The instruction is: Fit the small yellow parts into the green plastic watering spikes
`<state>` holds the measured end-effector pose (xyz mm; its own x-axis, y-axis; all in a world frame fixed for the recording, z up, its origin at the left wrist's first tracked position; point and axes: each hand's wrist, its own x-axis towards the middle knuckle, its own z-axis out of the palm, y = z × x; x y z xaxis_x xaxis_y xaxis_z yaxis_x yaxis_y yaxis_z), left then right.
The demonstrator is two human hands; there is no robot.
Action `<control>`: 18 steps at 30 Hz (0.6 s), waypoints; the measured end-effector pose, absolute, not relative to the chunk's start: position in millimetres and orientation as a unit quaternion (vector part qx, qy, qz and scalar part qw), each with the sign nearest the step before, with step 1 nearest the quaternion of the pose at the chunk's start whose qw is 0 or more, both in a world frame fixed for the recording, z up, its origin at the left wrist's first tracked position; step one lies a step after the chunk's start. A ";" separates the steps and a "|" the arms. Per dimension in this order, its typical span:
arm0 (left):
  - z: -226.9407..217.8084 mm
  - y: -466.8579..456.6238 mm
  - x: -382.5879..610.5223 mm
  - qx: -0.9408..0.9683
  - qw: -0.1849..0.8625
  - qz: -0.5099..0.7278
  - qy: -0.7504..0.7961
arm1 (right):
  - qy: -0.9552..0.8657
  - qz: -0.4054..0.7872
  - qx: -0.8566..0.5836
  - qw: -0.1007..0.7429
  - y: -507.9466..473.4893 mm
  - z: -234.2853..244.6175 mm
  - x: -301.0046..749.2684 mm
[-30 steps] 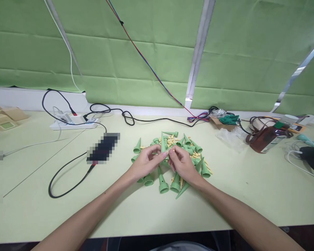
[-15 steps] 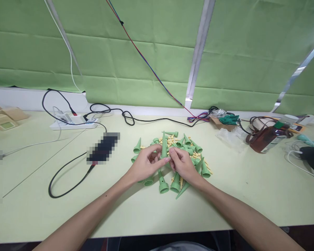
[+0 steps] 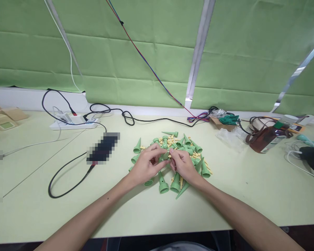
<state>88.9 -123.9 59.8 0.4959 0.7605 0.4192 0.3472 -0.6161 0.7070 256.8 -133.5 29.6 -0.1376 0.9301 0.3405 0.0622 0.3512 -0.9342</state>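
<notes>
My left hand (image 3: 149, 162) pinches a green plastic watering spike (image 3: 165, 156) between thumb and fingers, above the pile. The spike is seen nearly end-on, so its length is foreshortened. Close against it, my right hand (image 3: 182, 164) has its thumb and forefinger closed on a small yellow plastic peg (image 3: 170, 156), of which only the tip shows. Whether the peg sits in the spike's side hole cannot be made out. Under and around both hands lie several hollow green spikes (image 3: 163, 186) with wide collars, mixed with loose yellow pegs (image 3: 172, 139).
A pixelated dark device (image 3: 103, 148) with a black cable lies to the left. Behind it is a white power strip (image 3: 73, 122). At the right are a brown bottle (image 3: 267, 139), a clear plastic bag (image 3: 231, 137) and a small cardboard box (image 3: 221, 123).
The held green spike has tipped from pointing away and up to nearly end-on. A yellow tip now shows at my right fingertips. Both hands stay almost in place.
</notes>
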 end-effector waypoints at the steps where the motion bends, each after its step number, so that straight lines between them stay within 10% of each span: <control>1: 59.5 -124.0 88.9 0.819 0.274 0.370 0.341 | -0.633 0.412 -0.392 0.526 -133.6 29.9 256.8; 18: 53.9 -115.5 91.4 0.746 0.360 0.384 0.407 | -0.593 0.435 -0.372 0.566 -133.5 31.1 256.6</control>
<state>91.4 -115.5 53.9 0.3731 0.8844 0.2805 0.3316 -0.4094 0.8499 256.6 -133.5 31.1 -0.0831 0.9342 0.3469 -0.0506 0.3437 -0.9377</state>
